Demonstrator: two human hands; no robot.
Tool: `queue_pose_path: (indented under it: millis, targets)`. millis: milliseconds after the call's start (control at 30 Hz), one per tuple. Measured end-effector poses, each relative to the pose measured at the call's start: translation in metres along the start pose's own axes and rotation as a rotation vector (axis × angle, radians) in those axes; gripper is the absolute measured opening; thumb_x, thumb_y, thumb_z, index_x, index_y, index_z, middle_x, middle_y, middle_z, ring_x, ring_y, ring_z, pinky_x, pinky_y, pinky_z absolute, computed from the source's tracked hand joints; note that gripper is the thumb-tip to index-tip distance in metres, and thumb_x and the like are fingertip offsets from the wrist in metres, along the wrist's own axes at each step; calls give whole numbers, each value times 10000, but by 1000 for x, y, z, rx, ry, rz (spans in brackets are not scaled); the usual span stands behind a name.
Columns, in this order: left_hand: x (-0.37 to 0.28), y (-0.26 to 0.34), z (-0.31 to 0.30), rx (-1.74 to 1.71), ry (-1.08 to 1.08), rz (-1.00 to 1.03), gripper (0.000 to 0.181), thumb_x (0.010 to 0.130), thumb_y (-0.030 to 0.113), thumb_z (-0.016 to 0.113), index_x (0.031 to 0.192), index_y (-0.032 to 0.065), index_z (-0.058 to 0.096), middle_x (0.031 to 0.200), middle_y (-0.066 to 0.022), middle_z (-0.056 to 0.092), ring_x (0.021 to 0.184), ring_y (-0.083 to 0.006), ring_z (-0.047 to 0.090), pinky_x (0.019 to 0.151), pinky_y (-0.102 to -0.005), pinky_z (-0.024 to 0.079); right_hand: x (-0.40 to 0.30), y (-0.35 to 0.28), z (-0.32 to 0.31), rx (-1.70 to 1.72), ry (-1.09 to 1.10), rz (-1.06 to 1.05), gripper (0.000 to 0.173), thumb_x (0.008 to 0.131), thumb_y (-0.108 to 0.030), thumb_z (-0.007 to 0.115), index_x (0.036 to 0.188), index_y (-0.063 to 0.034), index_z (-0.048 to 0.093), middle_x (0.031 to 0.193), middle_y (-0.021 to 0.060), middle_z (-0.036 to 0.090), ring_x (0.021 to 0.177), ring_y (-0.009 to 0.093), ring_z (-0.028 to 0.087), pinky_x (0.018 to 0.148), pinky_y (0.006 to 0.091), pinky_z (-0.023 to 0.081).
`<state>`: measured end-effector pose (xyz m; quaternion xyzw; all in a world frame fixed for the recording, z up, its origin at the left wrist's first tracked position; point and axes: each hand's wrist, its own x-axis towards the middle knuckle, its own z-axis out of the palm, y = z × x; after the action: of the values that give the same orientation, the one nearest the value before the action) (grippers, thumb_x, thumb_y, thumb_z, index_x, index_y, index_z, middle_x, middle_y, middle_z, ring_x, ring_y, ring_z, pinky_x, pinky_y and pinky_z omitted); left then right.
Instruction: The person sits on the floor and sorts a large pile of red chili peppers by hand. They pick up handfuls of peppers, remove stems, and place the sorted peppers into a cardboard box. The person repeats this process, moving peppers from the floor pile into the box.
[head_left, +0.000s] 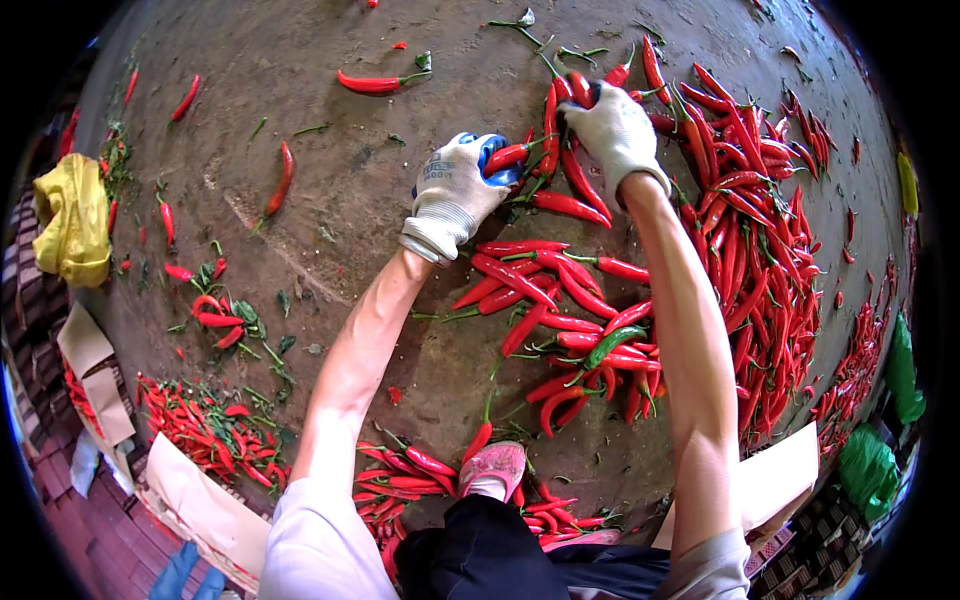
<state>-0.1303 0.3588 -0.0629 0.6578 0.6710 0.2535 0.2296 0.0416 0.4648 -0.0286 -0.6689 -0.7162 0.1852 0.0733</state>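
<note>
My left hand (466, 184), in a white knit glove with blue coated fingers, is closed around a red chili pepper (507, 159) whose green stem points right. Just right of it, my right hand (609, 124), gloved alike, has its fingers curled over red chili peppers (579, 88) at the top of a small cluster. More red chilies (570, 206) lie between and below the hands. Under my forearms is a loose group of red chilies (517, 283) with one green chili pepper (613, 345). The right palm is hidden.
A large heap of red chilies (772, 300) lies right of my right forearm. My pink shoe (493, 463) stands between smaller piles. Left are a leafy chili pile (202, 431), cardboard (206, 491) and a yellow bag (73, 217). Green bags (868, 469) lie lower right. Single chilies are scattered on the concrete floor.
</note>
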Motion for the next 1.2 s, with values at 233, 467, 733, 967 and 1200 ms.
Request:
queue_pose_path:
  millis: [233, 467, 733, 967, 1200]
  targets:
    - [-20, -10, -22, 135, -169, 57, 279, 774, 268, 753, 1015, 150, 680, 970, -149, 638, 870, -351, 655, 750, -444, 539, -37, 21, -12, -18, -214, -81, 485, 702, -446, 768, 966, -42, 718, 878, 148, 723, 820, 302, 707, 756, 402, 548]
    - [-28, -7, -20, 72, -112, -11, 297, 733, 247, 772, 974, 119, 655, 968, -121, 626, 860, -330, 650, 729, -429, 538, 26, 43, -29, 107, 128, 111, 560, 759, -493, 700, 933, 39, 699, 854, 227, 710, 845, 372, 701, 769, 445, 533]
    - [-53, -15, -29, -714, 22, -293, 227, 794, 115, 786, 970, 25, 675, 838, -49, 712, 703, -124, 663, 656, -276, 538, 36, 20, -4, -298, 46, 138, 615, 739, -460, 753, 1087, 34, 642, 1003, 247, 700, 961, 379, 687, 830, 442, 541]
    - [-35, 14, -27, -572, 10, -112, 342, 771, 176, 784, 1045, -1, 681, 899, -86, 719, 769, -125, 655, 760, -310, 552, 4, 28, -15, -326, -72, 13, 618, 694, -385, 783, 1129, 12, 594, 1039, 242, 690, 979, 379, 677, 851, 442, 531]
    - [31, 54, 2, 202, -396, 228, 300, 780, 231, 711, 1065, 138, 684, 1067, -150, 685, 1010, -324, 661, 872, -439, 529, -48, 138, -45, 1597, -279, 287, 227, 847, -194, 643, 1007, -33, 660, 972, 117, 699, 900, 235, 670, 829, 350, 524]
